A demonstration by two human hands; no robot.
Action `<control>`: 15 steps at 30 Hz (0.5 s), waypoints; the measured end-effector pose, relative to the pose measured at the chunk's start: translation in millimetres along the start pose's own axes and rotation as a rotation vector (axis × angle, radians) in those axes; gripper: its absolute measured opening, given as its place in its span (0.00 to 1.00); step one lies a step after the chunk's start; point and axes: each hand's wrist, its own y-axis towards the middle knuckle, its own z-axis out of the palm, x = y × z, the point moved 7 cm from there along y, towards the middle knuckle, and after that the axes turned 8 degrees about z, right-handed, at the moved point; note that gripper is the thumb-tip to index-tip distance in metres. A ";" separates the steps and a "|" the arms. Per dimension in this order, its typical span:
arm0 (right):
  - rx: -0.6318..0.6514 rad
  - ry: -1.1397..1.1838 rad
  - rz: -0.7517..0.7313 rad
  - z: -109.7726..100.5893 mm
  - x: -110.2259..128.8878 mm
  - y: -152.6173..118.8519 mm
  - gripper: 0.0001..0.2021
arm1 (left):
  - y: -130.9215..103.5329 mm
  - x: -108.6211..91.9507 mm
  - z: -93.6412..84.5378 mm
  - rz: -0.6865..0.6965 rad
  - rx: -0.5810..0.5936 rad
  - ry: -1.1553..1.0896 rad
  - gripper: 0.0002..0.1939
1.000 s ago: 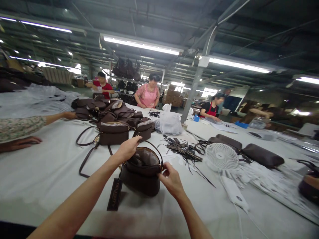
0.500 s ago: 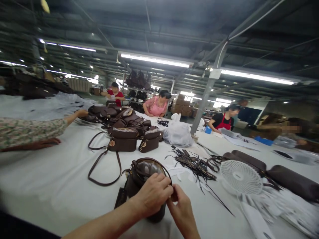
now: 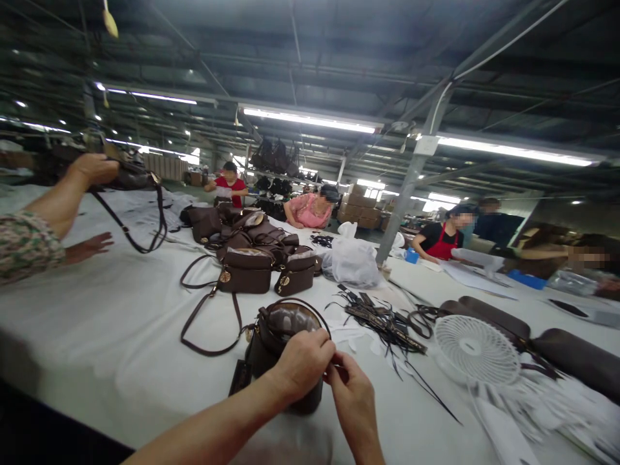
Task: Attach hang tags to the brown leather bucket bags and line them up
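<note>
A dark brown bag point(image 3: 268, 349) stands on the white-covered table in front of me, its curved strap arching over the top and a black tag hanging at its left side. My left hand point(image 3: 305, 361) reaches across the bag, fingers closed at the right side of the strap. Against those fingers, my right hand point(image 3: 351, 387) is pinched at the same spot. What lies between the fingertips is too small and too hidden to make out.
Brown bags point(image 3: 245, 270) are piled beyond. Black straps and tags point(image 3: 378, 316) lie right of my bag, near a white fan point(image 3: 477, 349) and brown rolls point(image 3: 576, 358). At the left, a co-worker's hand point(image 3: 97, 169) holds a bag above the table point(image 3: 121, 316).
At the left, the co-worker's arm has lifted a brown bag away from the pile, its strap dangling. My hands stay at the strap with little movement. The view has shifted slightly.
</note>
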 end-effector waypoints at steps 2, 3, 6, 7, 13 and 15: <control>0.044 0.173 0.098 4.5 -9.3 0.1 0.17 | 0.2 3.2 3.1 0.003 0.002 -0.008 0.05; 0.043 0.232 0.128 5.7 -12.8 0.1 0.18 | -0.3 4.7 4.1 0.006 0.000 -0.021 0.05; -0.015 0.314 0.169 7.0 -20.5 1.1 0.19 | -3.3 9.3 3.8 0.001 -0.007 -0.091 0.04; -0.030 0.327 0.174 7.8 -22.3 1.8 0.19 | -4.2 10.5 2.6 -0.001 -0.007 -0.119 0.04; -0.169 0.281 0.062 2.2 -15.5 4.8 0.15 | -7.6 13.7 -9.4 -0.044 -0.068 -0.258 0.09; -0.221 0.257 0.036 -3.7 -9.8 4.3 0.13 | -8.2 15.1 -10.3 -0.105 -0.091 -0.270 0.09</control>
